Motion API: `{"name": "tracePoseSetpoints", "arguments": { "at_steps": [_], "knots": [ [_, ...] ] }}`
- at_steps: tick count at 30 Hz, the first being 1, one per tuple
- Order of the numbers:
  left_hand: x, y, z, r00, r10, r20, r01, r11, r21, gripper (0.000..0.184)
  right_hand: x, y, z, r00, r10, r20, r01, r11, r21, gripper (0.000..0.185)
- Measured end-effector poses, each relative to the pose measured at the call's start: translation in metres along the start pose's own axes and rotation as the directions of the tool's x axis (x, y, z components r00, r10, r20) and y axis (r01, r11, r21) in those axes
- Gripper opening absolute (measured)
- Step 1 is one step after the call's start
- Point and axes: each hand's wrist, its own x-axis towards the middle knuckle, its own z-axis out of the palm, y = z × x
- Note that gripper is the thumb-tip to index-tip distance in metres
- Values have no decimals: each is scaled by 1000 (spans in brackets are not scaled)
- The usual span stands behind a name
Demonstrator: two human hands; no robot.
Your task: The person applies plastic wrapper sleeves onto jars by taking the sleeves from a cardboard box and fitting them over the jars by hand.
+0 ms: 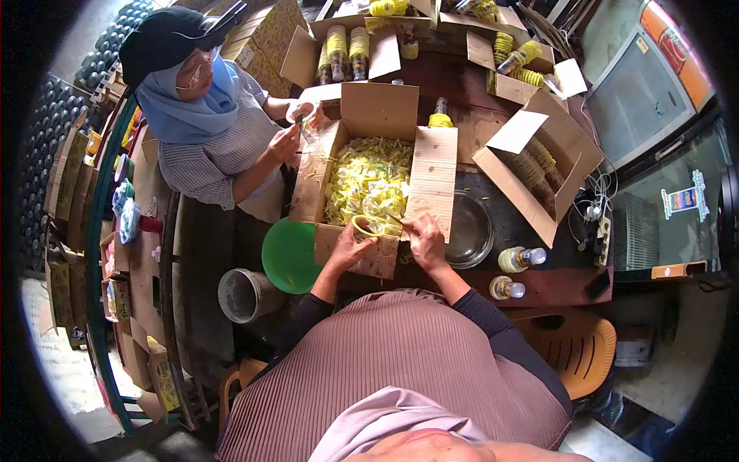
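My left hand (pixel 350 249) is closed on a yellow-rimmed plastic cup (pixel 363 228), held over the near edge of an open cardboard box. To its right, my right hand (pixel 426 240) grips a thin, dark tool (pixel 394 219), whose tip points toward the cup's rim; its exact kind is too small to make out. Curled yellow and clear plastic scraps (pixel 368 175) fill the cardboard box (pixel 433 173), whose flaps are folded outward.
A co-worker (pixel 223 131) at the left holds another cup (pixel 302 112). Stacked yellow-rimmed cups (pixel 337 50) stand in boxes at the back. A green basin (pixel 291 256), a grey bucket (pixel 245 295), a dark round basin (pixel 471 229) and two bottles (pixel 520 259) are nearby.
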Motion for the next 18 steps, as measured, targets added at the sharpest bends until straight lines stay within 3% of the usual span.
{"name": "tracePoseSetpoints", "arguments": {
  "at_steps": [4, 6, 9, 10, 11, 14, 15, 17, 18],
  "knots": [
    [-4, 0, -11, 1000, -3, -13, 3, 1000, -18, 51, 3, 18, -2, 987, 80, 139, -84, 996, 18, 13],
    [-4, -2, -12, 1000, -11, -6, 11, 1000, -29, 51, 4, 25, 1, 973, 160, 166, -183, 973, 138, 16],
    [-6, -13, -8, 999, -37, -4, 37, 999, -38, 52, 7, 35, -7, 972, 170, 164, -182, 982, 56, 20],
    [-6, -18, -6, 999, -51, -11, 50, 998, -38, 53, 8, 37, -10, 929, 282, 241, -290, 957, -5, 21],
    [-7, -17, -4, 999, -44, -12, 44, 998, -41, 53, 9, 37, -12, 931, 279, 237, -285, 958, -8, 21],
    [-9, -2, 1, 999, -37, 25, 38, 998, -45, 56, 8, 25, -20, 990, 109, 95, -60, 909, -412, 23],
    [-9, 8, 1, 999, -33, 18, 34, 998, -49, 56, 13, 21, -19, 990, 100, 97, -51, 909, -413, 23],
    [-11, 25, 1, 997, 34, 74, -42, 993, 114, 53, 15, 16, -15, 997, 47, 58, -30, 961, -275, 23],
    [-10, 29, 3, 995, 23, 96, -34, 993, 111, 54, 18, 14, -12, 991, -4, 137, 40, 966, -255, 26]
  ]
}}
